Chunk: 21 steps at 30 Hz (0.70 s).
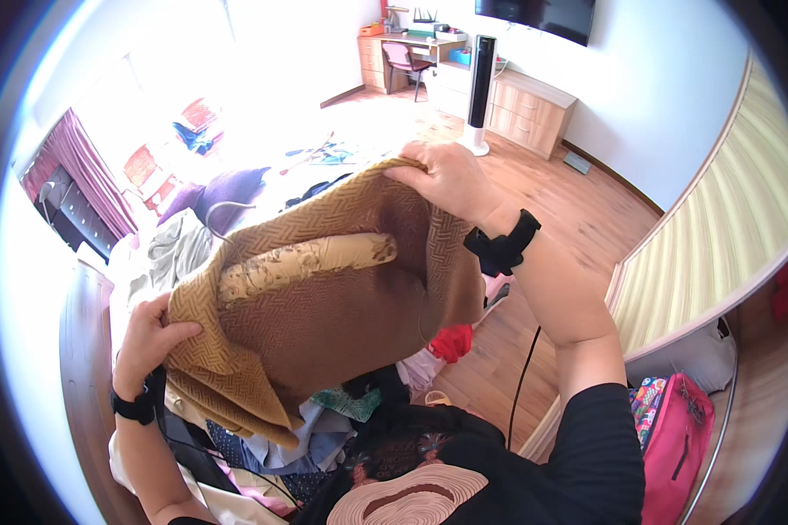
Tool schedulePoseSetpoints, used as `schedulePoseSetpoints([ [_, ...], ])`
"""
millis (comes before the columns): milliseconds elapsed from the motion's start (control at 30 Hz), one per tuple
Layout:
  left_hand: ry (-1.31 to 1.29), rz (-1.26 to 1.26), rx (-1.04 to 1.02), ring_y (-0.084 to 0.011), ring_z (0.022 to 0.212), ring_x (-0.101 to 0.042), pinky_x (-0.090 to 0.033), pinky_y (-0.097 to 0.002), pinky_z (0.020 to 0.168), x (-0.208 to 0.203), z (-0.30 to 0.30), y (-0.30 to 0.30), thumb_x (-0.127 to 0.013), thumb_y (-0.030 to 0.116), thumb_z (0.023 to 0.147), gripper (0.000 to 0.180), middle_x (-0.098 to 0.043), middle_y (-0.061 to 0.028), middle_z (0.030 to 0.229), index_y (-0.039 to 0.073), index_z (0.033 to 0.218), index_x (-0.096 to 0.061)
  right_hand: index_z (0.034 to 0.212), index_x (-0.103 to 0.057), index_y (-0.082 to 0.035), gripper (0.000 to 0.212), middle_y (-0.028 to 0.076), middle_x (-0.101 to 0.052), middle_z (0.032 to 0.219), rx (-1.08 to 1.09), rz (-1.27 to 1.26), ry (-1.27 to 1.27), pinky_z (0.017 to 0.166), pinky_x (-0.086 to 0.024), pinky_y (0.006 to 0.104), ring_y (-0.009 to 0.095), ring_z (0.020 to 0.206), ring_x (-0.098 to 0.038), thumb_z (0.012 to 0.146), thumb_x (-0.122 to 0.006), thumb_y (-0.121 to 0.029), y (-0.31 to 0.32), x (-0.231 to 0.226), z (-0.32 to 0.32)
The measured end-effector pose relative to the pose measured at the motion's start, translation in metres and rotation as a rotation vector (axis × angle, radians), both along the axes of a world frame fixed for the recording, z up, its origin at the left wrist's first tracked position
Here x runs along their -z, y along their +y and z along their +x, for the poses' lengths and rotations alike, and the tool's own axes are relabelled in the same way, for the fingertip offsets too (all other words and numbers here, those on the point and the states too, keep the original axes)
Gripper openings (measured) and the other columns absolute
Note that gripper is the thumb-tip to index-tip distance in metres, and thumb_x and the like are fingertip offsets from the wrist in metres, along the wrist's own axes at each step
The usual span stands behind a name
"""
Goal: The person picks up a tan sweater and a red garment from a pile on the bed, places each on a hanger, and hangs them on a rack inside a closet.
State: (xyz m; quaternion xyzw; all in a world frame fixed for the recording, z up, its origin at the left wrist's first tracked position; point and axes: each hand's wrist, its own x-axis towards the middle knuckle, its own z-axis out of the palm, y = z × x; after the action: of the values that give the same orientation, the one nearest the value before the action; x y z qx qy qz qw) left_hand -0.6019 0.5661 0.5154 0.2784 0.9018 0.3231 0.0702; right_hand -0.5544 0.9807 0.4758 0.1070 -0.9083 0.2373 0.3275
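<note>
A mustard-brown garment (324, 324) with a woven zigzag texture is held up in front of me, spread between both hands. My left hand (149, 337) pinches its left edge, thumb on top. Its upper right edge is gripped by my right hand (442, 175), fingers wrapped over the fabric. Against the garment's inner side lies a padded hanger (311, 264) in beige patterned cloth, with a thin metal hook (228, 210) rising past the top edge. The exact cut of the garment cannot be made out. Both wrists wear black straps.
Below the garment lie piled clothes (289, 442). Beyond it are a grey cloth (184, 245) and purple cushions (236, 188). A tower fan (480, 96) stands on the wooden floor near a low cabinet (530, 114). At right are a curved striped panel (718, 210), a pink backpack (678, 437) and a black cable (524, 385).
</note>
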Motion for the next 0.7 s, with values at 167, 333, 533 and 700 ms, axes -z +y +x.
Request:
schedulePoseSetpoints([
  [167, 0.073, 0.072, 0.001, -0.0109, 0.066, -0.056, -0.046, -0.0275, 0.065, 0.021, -0.004, 0.004, -0.069, 0.012, 0.071, 0.033, -0.064, -0.0082, 0.074, -0.006, 0.097, -0.060, 0.078, -0.063, -0.008, 0.022, 0.013, -0.060, 0.069, 0.032, 0.138, 0.195, 0.062, -0.048, 0.0387, 0.030, 0.067, -0.060, 0.079, -0.063, -0.029, -0.023, -0.016, 0.024],
  [333, 0.233, 0.248, -0.079, -0.0154, 0.069, -0.058, -0.046, -0.0298, 0.067, 0.054, -0.011, 0.021, -0.065, 0.010, 0.074, 0.032, -0.063, -0.0125, 0.076, -0.005, 0.101, -0.059, 0.092, -0.058, -0.008, 0.025, 0.012, -0.060, 0.074, -0.100, 0.279, 0.005, 0.061, -0.049, 0.0383, 0.030, 0.070, -0.062, 0.080, -0.064, -0.029, -0.052, 0.020, 0.076],
  [533, 0.259, 0.258, -0.147, -0.0272, 0.096, -0.056, -0.045, -0.0360, 0.084, 0.064, 0.012, 0.018, -0.069, 0.014, 0.075, 0.050, -0.057, -0.0189, 0.109, -0.004, 0.118, -0.050, 0.114, -0.052, -0.004, 0.049, 0.013, -0.057, 0.100, 0.030, 0.198, 0.326, 0.084, -0.045, 0.0385, 0.030, 0.094, -0.056, 0.075, -0.068, -0.029, -0.020, 0.000, 0.111],
  [700, 0.351, 0.258, 0.064, -0.0317, 0.089, -0.058, -0.045, -0.0382, 0.081, 0.025, 0.046, 0.068, -0.066, 0.026, 0.082, 0.048, -0.063, -0.0234, 0.101, -0.007, 0.114, -0.055, 0.115, -0.050, -0.001, 0.048, 0.015, -0.053, 0.111, 0.202, 0.304, 0.302, 0.100, -0.032, 0.0461, 0.031, 0.105, -0.050, 0.070, -0.062, -0.014, -0.014, -0.007, 0.129],
])
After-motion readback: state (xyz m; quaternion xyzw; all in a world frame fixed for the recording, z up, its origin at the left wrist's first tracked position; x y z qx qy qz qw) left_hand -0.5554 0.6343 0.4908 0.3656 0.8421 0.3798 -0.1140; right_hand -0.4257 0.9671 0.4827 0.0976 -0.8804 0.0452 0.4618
